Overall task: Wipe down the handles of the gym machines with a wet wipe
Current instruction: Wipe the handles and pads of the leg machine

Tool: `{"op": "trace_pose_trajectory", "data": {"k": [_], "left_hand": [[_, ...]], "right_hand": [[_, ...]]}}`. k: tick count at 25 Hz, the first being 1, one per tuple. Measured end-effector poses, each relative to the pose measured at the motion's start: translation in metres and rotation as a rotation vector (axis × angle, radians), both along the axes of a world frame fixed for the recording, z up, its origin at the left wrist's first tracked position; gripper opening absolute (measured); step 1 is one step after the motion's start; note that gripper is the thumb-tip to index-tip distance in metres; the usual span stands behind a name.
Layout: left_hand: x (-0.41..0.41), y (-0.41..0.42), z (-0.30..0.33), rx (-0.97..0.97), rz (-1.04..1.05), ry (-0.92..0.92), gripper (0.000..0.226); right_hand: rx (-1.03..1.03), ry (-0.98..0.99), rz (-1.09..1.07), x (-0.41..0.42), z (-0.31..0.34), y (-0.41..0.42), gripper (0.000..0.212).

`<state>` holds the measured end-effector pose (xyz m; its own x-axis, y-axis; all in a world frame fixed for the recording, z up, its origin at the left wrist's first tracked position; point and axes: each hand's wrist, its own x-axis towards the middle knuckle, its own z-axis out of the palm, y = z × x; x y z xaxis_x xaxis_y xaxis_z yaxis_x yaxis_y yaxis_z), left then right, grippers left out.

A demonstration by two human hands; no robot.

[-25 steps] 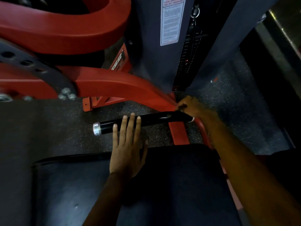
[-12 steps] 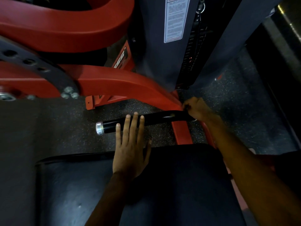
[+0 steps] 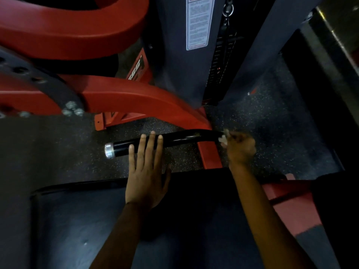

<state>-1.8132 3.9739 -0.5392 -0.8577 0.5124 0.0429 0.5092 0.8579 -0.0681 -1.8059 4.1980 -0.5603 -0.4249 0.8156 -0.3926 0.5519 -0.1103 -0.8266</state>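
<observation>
Machine frame (image 3: 124, 98), red w/ a dark grey weight-stack column (image 3: 174, 55) behind it, is filling the upper view; a dark seat pad (image 3: 174, 220) is spread across the bottom, over speckled rubber flooring (image 3: 58, 144). Black handle (image 3: 182, 139), w/ a silver end cap (image 3: 109, 150) at its free left end, is being held out roughly level from the red frame, just beyond the pad's far edge.

Left hand (image 3: 146, 171) is being laid flat, fingers (image 3: 150, 146) straight and slightly apart, tips resting across the bar near the cap end; nothing is being gripped. Right hand (image 3: 240, 147) is being curled at the bar's inner end by the frame joint, w/ the wet wipe (image 3: 223, 138) being pinched in its fingers, a white scrap showing just at the bar.

For the step in hand, approx. as judged: the wipe should be wrapped round the bar, not dabbed on top, and drawn along toward the cap so the underside is covered too. The flat hand should be shifted clear as the wipe is brought along.
</observation>
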Motion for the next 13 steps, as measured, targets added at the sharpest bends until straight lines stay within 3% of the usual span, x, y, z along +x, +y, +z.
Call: {"op": "trace_pose_trajectory", "data": {"k": [2, 3, 5, 7, 8, 13], "left_hand": [[0.000, 0.000, 0.000, 0.005, -0.004, 0.003, 0.074], [0.000, 0.000, 0.000, 0.002, -0.003, 0.007, 0.074], [0.000, 0.001, -0.001, -0.006, -0.004, 0.014, 0.074], [0.001, 0.001, 0.000, 0.007, -0.006, 0.010, 0.074], [0.001, 0.001, 0.000, 0.014, -0.008, 0.010, 0.074], [0.000, 0.000, -0.001, 0.043, -0.009, 0.028, 0.075]], "right_hand": [[-0.197, -0.233, -0.061, 0.005, -0.020, 0.009, 0.017], [-0.344, -0.247, -0.044, 0.001, -0.026, 0.010, 0.021], [-0.609, -0.167, -0.127, -0.012, -0.030, 0.010, 0.032], [-0.775, -0.079, -0.289, -0.022, -0.025, 0.004, 0.020], [-0.835, -0.040, -0.344, -0.025, -0.019, 0.000, 0.008], [-1.002, 0.017, -0.422, -0.027, -0.006, -0.028, 0.019]]}}
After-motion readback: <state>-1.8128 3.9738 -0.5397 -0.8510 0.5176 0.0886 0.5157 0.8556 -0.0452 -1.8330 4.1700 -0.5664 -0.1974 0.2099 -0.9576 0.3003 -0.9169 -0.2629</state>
